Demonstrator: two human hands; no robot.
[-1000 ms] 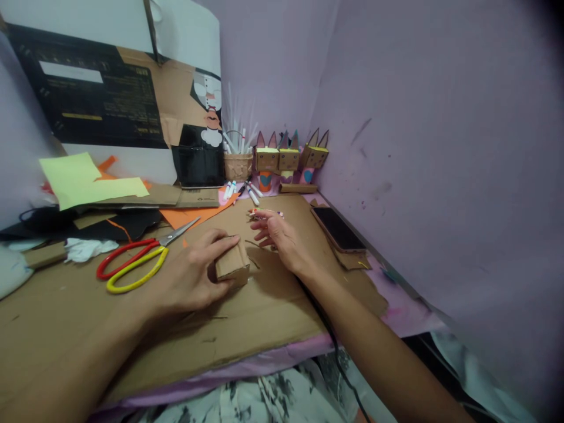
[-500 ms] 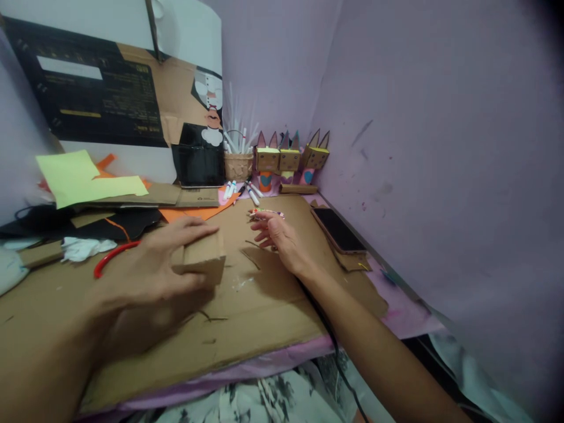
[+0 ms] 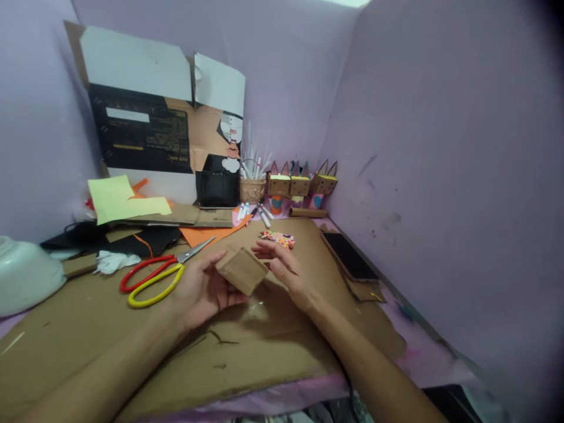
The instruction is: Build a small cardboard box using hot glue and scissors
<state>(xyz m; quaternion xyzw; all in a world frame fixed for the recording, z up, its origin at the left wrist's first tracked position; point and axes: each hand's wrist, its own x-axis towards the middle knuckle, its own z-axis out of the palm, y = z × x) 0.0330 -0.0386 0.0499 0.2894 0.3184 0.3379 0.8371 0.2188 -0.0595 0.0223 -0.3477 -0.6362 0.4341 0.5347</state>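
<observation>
A small cardboard box (image 3: pixel 244 270) is tilted up off the work surface, held from below and the side by my left hand (image 3: pixel 205 294), whose thumb lies along its upper edge. Close to the box's right side hovers my right hand (image 3: pixel 286 270), fingers apart and slightly bent; whether a fingertip touches the box I cannot tell. Scissors (image 3: pixel 163 273) with one red and one yellow handle lie left of my left hand. Just beyond my right fingers is a colourful patterned item (image 3: pixel 278 238) with pencil-like tips.
Under everything lies a cardboard sheet (image 3: pixel 308 346). A phone (image 3: pixel 350 255) rests on the right by the wall. At the back stand cardboard cat figures (image 3: pixel 279 187), a basket of markers (image 3: pixel 252 191) and an upright printed carton (image 3: pixel 145 126). A white bowl (image 3: pixel 26 276) sits far left.
My left hand has turned the box and brought it right, nearer my right hand, its palm now facing up. The camera view has shifted, bringing the whole scissors and bowl into sight.
</observation>
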